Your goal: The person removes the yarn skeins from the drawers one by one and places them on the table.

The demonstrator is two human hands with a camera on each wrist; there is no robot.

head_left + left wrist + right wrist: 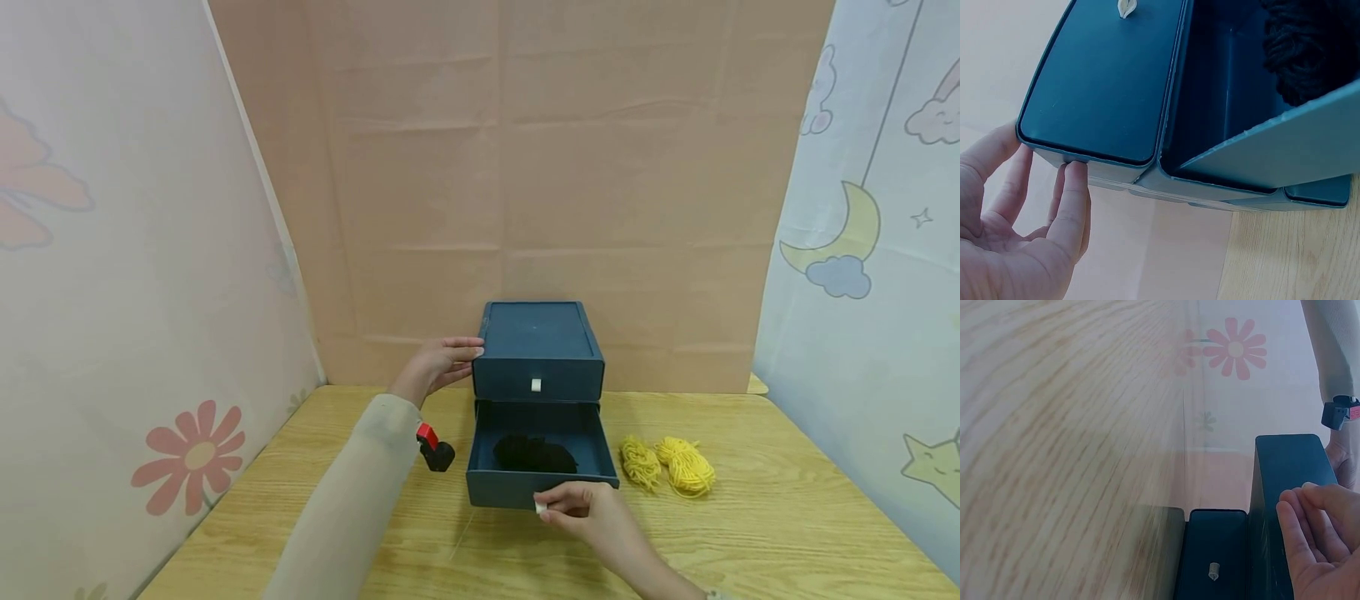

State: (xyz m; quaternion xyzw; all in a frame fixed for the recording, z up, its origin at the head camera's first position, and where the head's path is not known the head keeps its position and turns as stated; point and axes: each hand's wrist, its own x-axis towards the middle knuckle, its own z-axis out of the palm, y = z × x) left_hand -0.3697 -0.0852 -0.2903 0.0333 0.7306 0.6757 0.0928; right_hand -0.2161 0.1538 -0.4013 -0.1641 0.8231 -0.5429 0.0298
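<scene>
A dark blue drawer cabinet [537, 329] stands on the table. One drawer [495, 490] below its top one is pulled out, and a bundle of black yarn [534, 454] lies inside, also visible in the left wrist view as black yarn [1300, 53]. My right hand [588, 512] pinches the white pull tab [541, 507] on that drawer's front between thumb and fingers. At the cabinet's upper left side, my left hand [442, 365] rests its fairly straight fingertips on the wall and edge. The top drawer's white tab [536, 385] is untouched.
Two bundles of yellow yarn, a duller yellow bundle [640, 463] and a brighter yellow bundle [686, 467], lie right of the open drawer. Another closed drawer with a white tab [1214, 570] sits beneath. A brown sheet [525, 167] hangs behind the wooden table [757, 500].
</scene>
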